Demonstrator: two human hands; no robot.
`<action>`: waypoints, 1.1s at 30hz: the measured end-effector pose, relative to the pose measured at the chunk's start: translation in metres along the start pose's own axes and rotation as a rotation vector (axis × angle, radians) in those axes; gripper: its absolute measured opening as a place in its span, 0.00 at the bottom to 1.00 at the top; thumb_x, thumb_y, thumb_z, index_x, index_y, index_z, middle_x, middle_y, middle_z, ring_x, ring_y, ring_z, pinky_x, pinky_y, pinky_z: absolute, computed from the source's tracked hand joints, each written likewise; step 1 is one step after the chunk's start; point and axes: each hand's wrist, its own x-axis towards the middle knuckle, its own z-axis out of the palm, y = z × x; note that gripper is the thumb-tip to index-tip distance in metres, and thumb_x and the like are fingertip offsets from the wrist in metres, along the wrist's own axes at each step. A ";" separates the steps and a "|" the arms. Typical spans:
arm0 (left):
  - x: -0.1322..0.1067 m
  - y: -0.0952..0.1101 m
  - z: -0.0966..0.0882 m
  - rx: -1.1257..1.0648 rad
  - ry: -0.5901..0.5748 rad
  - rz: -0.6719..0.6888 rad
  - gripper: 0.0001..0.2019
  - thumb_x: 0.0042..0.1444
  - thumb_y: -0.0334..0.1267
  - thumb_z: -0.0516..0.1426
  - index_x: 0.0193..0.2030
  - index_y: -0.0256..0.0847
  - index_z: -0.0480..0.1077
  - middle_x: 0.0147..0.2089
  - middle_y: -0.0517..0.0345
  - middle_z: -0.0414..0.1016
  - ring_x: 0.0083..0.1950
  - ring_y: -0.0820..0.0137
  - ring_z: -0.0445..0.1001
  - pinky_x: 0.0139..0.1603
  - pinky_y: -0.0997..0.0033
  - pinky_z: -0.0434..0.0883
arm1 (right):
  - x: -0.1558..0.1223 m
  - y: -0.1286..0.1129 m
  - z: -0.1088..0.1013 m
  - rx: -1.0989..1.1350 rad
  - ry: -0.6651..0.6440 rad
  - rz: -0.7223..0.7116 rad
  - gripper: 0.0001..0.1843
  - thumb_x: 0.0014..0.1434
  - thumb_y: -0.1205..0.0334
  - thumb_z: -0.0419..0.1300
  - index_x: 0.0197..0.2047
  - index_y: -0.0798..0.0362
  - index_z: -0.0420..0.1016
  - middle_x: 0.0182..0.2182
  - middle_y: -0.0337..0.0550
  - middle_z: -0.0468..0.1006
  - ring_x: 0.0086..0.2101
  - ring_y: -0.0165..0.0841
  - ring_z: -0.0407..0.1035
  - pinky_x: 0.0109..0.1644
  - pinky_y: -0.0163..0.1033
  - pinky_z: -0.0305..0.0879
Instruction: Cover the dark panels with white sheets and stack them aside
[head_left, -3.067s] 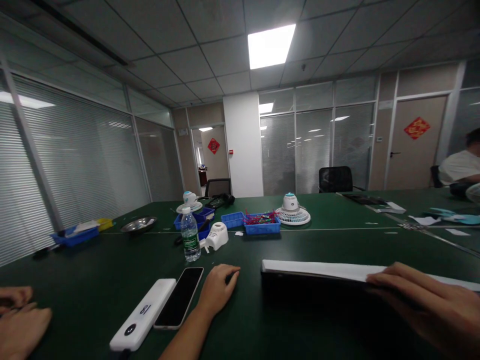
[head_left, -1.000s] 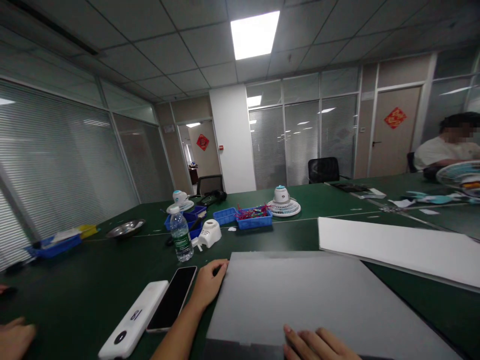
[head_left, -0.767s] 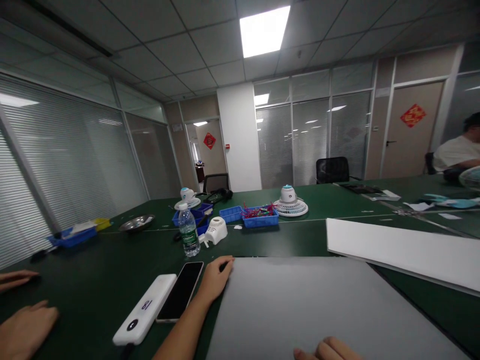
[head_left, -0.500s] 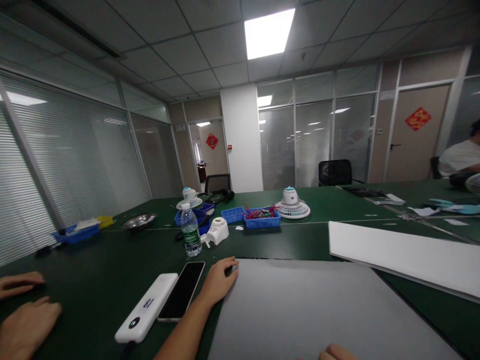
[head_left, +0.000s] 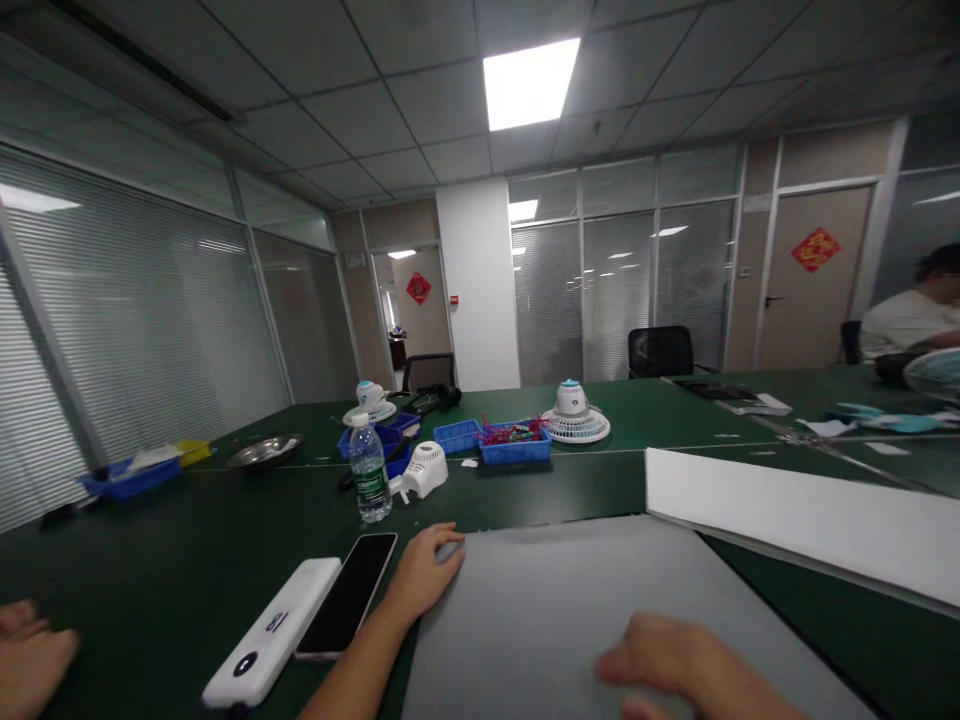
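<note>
A large flat grey board [head_left: 540, 610] lies on the green table in front of me. My left hand [head_left: 426, 570] rests at its far left corner, thumb and fingers apart, touching the edge. Over the board's near right part is my right hand [head_left: 667, 655], blurred by motion. Its forefinger points left, the thumb is apart below, and nothing shows between them; contact with the board cannot be made out. Beside my left forearm lie a black-screened phone [head_left: 349, 597] and a white power bank [head_left: 274, 632].
A water bottle [head_left: 370, 472] stands near a white plastic housing [head_left: 426, 470]. Blue trays [head_left: 516, 452], one with coloured wires, and a white fan part [head_left: 574, 418] sit farther back. A white panel [head_left: 795, 515] lies at right. Another person's hand [head_left: 34, 655] is at the left edge.
My right hand has come up from the bottom edge over the grey board. My left hand stays at the corner. The other person's hands have shifted left, one leaving view.
</note>
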 end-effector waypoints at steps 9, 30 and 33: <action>0.005 0.013 0.006 0.032 -0.031 0.011 0.17 0.58 0.47 0.56 0.45 0.44 0.82 0.57 0.47 0.80 0.60 0.54 0.76 0.66 0.49 0.66 | -0.104 0.248 -0.037 -0.360 -0.034 0.783 0.36 0.63 0.41 0.53 0.67 0.53 0.68 0.68 0.57 0.62 0.66 0.56 0.56 0.67 0.63 0.54; -0.005 0.028 0.008 0.160 -0.107 0.024 0.21 0.55 0.49 0.58 0.54 0.47 0.79 0.65 0.51 0.74 0.69 0.53 0.68 0.71 0.49 0.60 | -0.100 0.212 -0.071 -0.601 0.107 0.983 0.33 0.70 0.46 0.38 0.61 0.52 0.74 0.51 0.58 0.80 0.46 0.54 0.76 0.47 0.57 0.69; -0.004 0.025 0.009 0.135 -0.076 0.022 0.21 0.55 0.49 0.58 0.54 0.48 0.78 0.63 0.51 0.76 0.67 0.54 0.70 0.71 0.51 0.61 | -0.070 0.164 -0.054 -0.601 0.085 0.734 0.26 0.70 0.47 0.44 0.58 0.44 0.77 0.52 0.48 0.81 0.48 0.49 0.76 0.50 0.53 0.70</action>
